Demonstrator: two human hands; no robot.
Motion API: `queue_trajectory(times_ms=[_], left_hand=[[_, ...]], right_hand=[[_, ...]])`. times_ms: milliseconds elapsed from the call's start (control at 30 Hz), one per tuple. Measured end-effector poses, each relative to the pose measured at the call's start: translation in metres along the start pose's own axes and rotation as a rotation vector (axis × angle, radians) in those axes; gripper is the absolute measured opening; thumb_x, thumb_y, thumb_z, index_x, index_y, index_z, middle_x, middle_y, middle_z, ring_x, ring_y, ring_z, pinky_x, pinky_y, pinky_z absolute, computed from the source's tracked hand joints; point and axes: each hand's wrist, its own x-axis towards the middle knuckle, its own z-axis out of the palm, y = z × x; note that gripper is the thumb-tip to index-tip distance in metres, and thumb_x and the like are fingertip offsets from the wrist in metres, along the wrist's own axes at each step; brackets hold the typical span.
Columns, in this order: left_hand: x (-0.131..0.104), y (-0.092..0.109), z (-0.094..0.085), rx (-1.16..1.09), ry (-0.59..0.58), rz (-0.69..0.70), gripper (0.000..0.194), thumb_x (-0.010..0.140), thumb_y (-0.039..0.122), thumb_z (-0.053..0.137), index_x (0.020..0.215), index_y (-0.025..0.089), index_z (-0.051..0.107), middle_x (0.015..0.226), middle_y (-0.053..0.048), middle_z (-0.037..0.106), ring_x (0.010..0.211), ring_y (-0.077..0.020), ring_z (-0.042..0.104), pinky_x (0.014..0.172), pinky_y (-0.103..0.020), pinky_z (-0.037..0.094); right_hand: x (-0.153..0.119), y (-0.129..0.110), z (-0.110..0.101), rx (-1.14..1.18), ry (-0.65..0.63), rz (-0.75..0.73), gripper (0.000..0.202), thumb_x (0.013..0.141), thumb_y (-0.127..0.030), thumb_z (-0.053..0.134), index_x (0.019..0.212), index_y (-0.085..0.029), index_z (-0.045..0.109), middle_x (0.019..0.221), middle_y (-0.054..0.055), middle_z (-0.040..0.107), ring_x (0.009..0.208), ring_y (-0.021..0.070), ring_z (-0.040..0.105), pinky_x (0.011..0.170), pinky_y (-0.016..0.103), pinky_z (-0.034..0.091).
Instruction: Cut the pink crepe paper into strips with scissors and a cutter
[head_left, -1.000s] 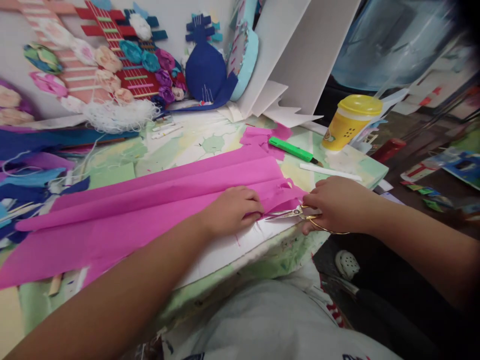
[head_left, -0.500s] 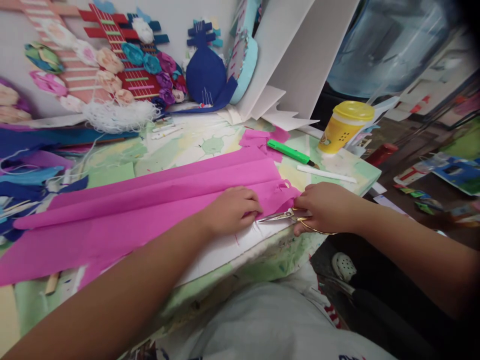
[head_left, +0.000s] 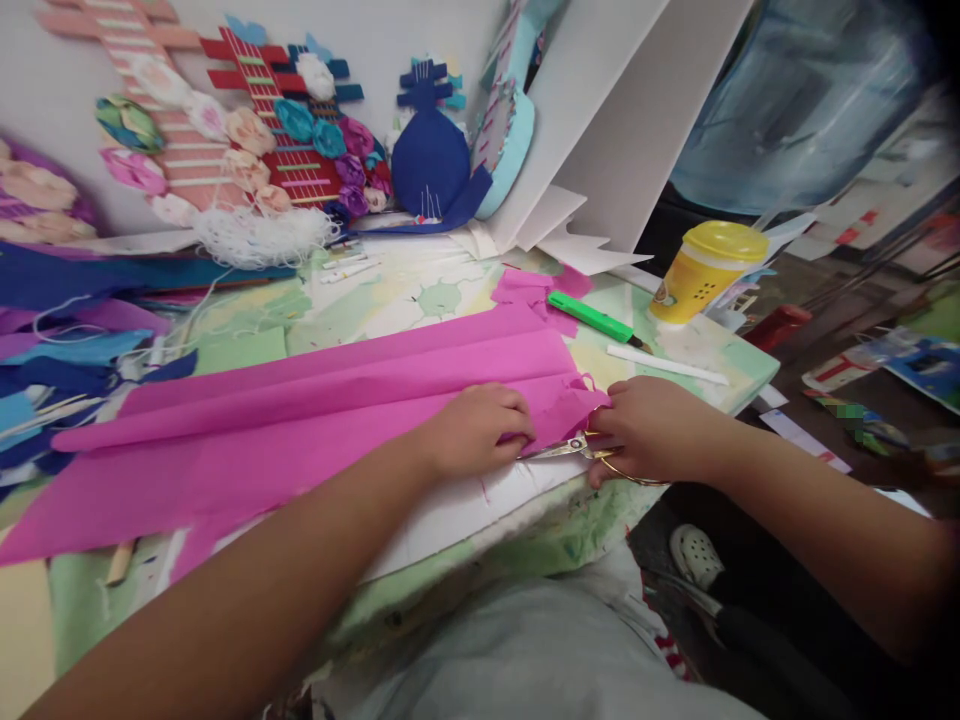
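A long folded sheet of pink paper (head_left: 247, 420) lies across the table over a white board (head_left: 450, 510). My left hand (head_left: 484, 430) rests on the sheet's front edge, its fingers curled and pressed on the pink paper. To its right, my right hand (head_left: 649, 430) is closed round the gold handles of a pair of scissors (head_left: 574, 446). The blades point left along the front edge of the paper, with their tips close to my left fingertips. Torn, curled bits of pink paper stand by the right hand.
Behind the sheet lie a green cutter (head_left: 591, 316), a white strip (head_left: 667, 365) and a yellow-lidded cup (head_left: 705, 270). Decorated paper instruments (head_left: 431, 160) lean on the wall. Blue and purple scraps (head_left: 75, 330) pile up at the left. A large water bottle (head_left: 795, 100) stands back right.
The whole view has shifted, so the scene sits slightly further right and lower. The scissor blades look more closed than before. Both hands keep nearly the same places on the paper.
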Motion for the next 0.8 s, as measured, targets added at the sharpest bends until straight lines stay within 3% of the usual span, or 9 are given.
queue_trajectory(times_ms=[367, 800], left_hand=[[-0.0001, -0.0008, 0.0015, -0.003, -0.011, -0.019, 0.016, 0.076, 0.019, 0.051, 0.086, 0.020, 0.064, 0.092, -0.002, 0.059, 0.086, -0.0159, 0.050, 0.079, -0.027, 0.036], [0.0007, -0.0031, 0.0028, -0.012, -0.026, -0.032, 0.017, 0.076, 0.018, 0.050, 0.088, 0.020, 0.063, 0.093, -0.002, 0.059, 0.088, -0.0152, 0.050, 0.081, -0.027, 0.035]], right_hand=[[0.0035, 0.0067, -0.0006, -0.051, 0.050, -0.098, 0.051, 0.070, -0.064, 0.040, 0.067, -0.017, 0.062, 0.055, 0.006, 0.056, 0.058, 0.0171, 0.050, 0.049, 0.027, 0.015], [-0.0056, 0.0098, 0.0012, -0.043, -0.023, -0.034, 0.048, 0.071, -0.062, 0.041, 0.070, -0.018, 0.060, 0.060, 0.005, 0.058, 0.062, 0.0182, 0.052, 0.050, 0.026, 0.019]])
